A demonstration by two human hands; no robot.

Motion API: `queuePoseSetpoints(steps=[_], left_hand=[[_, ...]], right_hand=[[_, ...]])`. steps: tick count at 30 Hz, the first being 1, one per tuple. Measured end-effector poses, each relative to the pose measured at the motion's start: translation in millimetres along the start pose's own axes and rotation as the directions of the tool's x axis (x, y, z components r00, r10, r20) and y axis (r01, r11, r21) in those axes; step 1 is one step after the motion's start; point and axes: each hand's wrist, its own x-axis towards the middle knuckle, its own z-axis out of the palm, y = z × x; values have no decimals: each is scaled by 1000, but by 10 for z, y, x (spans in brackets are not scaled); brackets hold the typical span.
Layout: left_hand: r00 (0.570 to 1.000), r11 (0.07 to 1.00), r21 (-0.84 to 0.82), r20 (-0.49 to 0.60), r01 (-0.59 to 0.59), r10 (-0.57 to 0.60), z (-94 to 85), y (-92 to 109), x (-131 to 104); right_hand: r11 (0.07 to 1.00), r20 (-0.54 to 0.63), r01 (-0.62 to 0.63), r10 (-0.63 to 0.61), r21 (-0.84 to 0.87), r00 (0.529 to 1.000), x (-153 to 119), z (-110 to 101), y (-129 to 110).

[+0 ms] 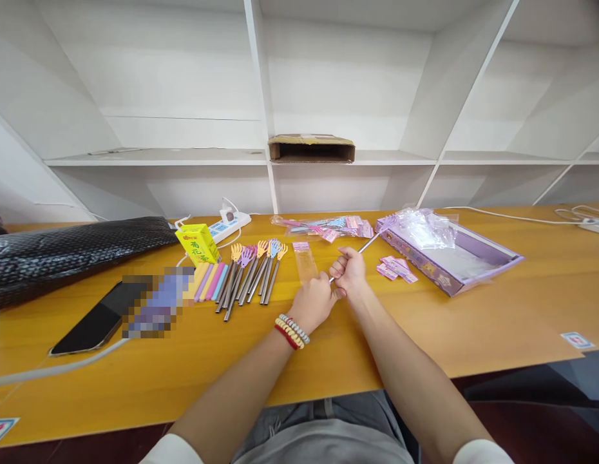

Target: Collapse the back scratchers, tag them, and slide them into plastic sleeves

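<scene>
White shelving spans the back, behind the orange-yellow worktop, whose near edge crosses in front of the person's lap. A black bubble-wrap roll lies at the far left, and a purple tray sits right of the hands. Left of them, a bunch of scratchers lies with claws pointing away and rods toward the near edge. The left hand and right hand are close together near the middle, the fingers of both closed around the metal rod of one scratcher. Its long axis slants away and to the right, the purple claw pointing at the tray's left end; whether they touch cannot be told. A clear sleeve lies just beyond the left hand, and small pink cards lie between the right hand and the tray, narrowing the room there. Wider room runs from the tray's near corner to the worktop's front edge, and off to the right.
</scene>
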Motion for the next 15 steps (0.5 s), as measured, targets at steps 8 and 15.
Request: queuePoseSetpoints(steps=[8, 15], left_hand=[[995, 987, -151, -82, 48, -60, 58, -99, 16], [981, 978, -208, -196, -29, -12, 100, -116, 13]], right_hand=[[1000, 276, -6, 0, 21, 961, 20, -63, 62], [999, 444, 44, -45, 14, 895, -58, -48, 140]])
